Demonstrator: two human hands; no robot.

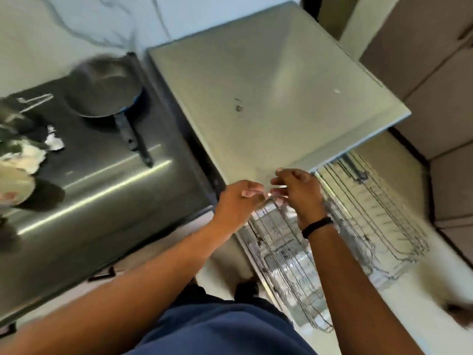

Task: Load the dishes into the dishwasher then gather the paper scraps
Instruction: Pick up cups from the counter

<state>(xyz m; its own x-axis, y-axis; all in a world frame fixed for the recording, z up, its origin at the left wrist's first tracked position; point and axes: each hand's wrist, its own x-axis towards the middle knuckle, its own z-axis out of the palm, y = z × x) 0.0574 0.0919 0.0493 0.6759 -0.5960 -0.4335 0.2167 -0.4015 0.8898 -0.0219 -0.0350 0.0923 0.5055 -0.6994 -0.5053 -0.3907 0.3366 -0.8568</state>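
A home kitchen: a dishwasher rack (pixel 358 226) pulled out under the fingers (pixel 277 192), a frying pan (pixel 102 90) on the steel counter (pixel 107 190) to their left.

We noted a white marble-veined wall (pixel 84 19) behind a dark steel table (pixel 102 201) that caught bright streaks of light. Beside it stood a pale grey-green cabinet top (pixel 268 80). Brown tiled wall (pixel 435 60) to the right; pale floor (pixel 422 316) below.

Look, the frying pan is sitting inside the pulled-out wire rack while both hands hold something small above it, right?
Not quite. The head view shows the frying pan on the dark cooktop to the left, not in the wire rack. The rest holds: the left hand and right hand pinch something small above the rack.
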